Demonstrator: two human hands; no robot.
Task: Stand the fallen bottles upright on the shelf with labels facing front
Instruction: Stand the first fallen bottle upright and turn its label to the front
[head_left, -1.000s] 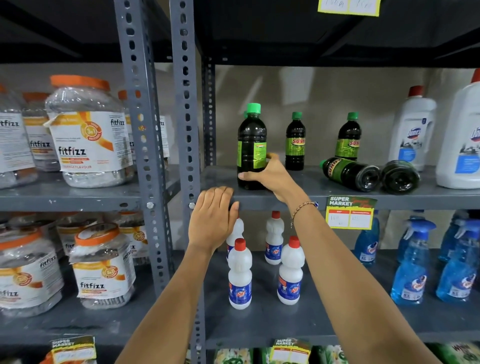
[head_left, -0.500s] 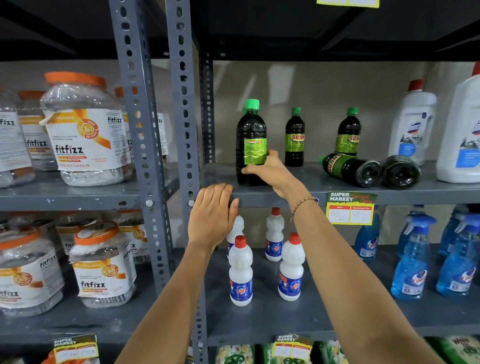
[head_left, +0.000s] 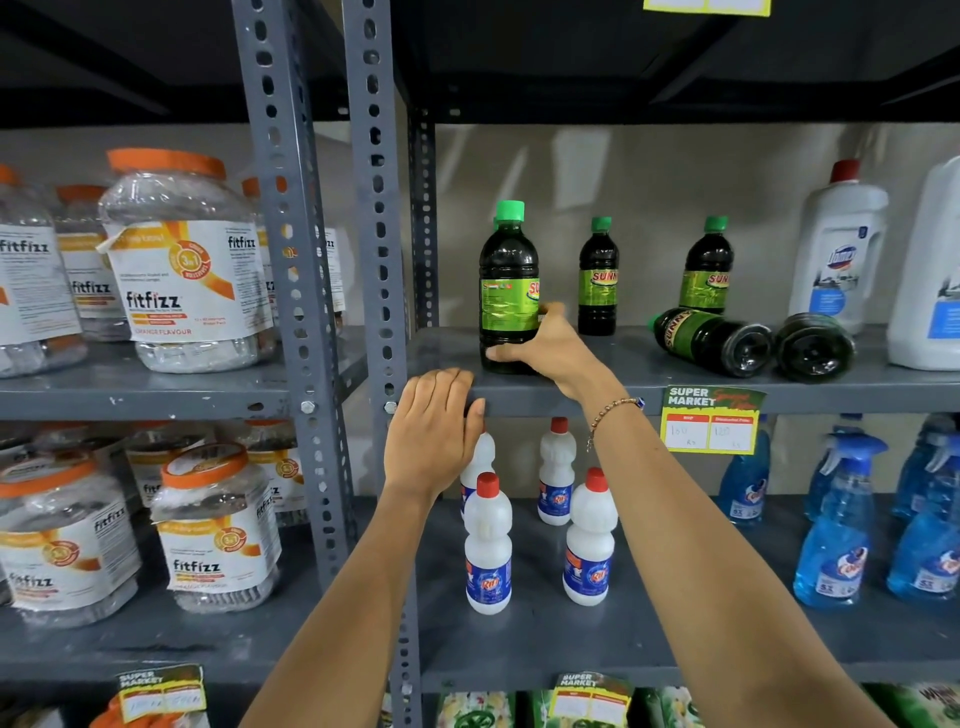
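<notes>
A dark bottle with a green cap and green label (head_left: 508, 286) stands upright near the front left of the grey shelf (head_left: 623, 400). My right hand (head_left: 545, 348) grips its lower part, and the label's name shows only at its right edge. My left hand (head_left: 434, 431) rests flat on the shelf's front lip, holding nothing. Two matching bottles stand upright further back, one in the middle (head_left: 598, 278) and one to its right (head_left: 707, 270). Two more lie fallen on the shelf, one (head_left: 711, 340) with its base toward me and another (head_left: 813, 348) beside it.
White jugs (head_left: 836, 249) stand at the shelf's right end. A price tag (head_left: 710, 421) hangs from the shelf lip. Below are small white red-capped bottles (head_left: 488, 545) and blue spray bottles (head_left: 836, 530). Perforated steel posts (head_left: 371, 260) separate the left bay, which holds fitfizz jars (head_left: 182, 265).
My right hand has turned the upright bottle, so more of its green label now faces front. My left hand has stayed on the shelf lip. The fallen bottles have not moved.
</notes>
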